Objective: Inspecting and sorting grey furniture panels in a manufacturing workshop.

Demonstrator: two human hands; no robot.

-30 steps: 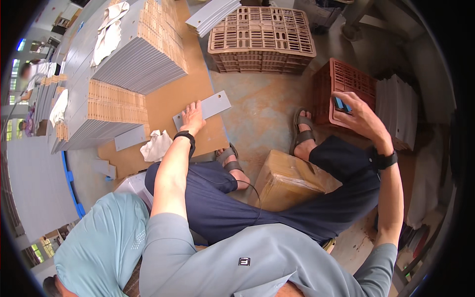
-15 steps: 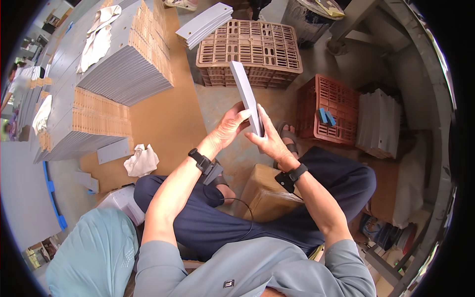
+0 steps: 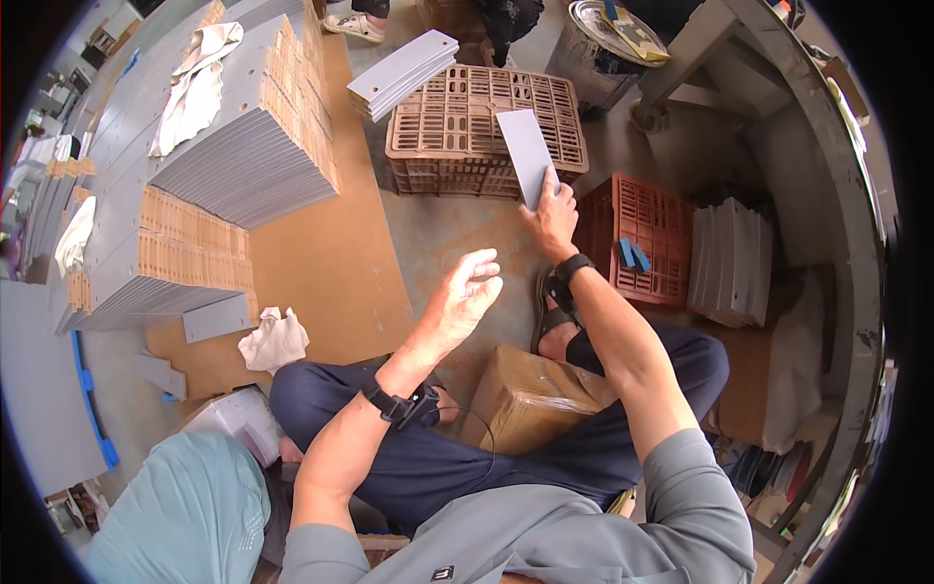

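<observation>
My right hand (image 3: pixel 553 222) grips the lower end of a flat grey panel (image 3: pixel 525 146), which reaches out over the near right part of a brown slatted plastic crate (image 3: pixel 428 141). Its broad face is turned toward me. My left hand (image 3: pixel 461 300) hangs above the floor in front of my lap, fingers loosely bent and apart, with nothing in it. A small stack of grey panels with holes (image 3: pixel 404 73) lies on the far left corner of the crate. Whether the held panel touches the crate, I cannot tell.
Tall stacks of grey panels (image 3: pixel 233 146) stand at the left beside a brown board (image 3: pixel 326 268), with white cloths (image 3: pixel 274 341) about. A red crate (image 3: pixel 637 209) carrying two blue blocks (image 3: pixel 633 255) and upright panels (image 3: pixel 730 263) are at the right. A taped carton (image 3: pixel 530 399) sits between my legs.
My left hand has let go of the panel and drawn back toward me. My right hand has carried the panel farther out and right, turning it from edge-on to broad face.
</observation>
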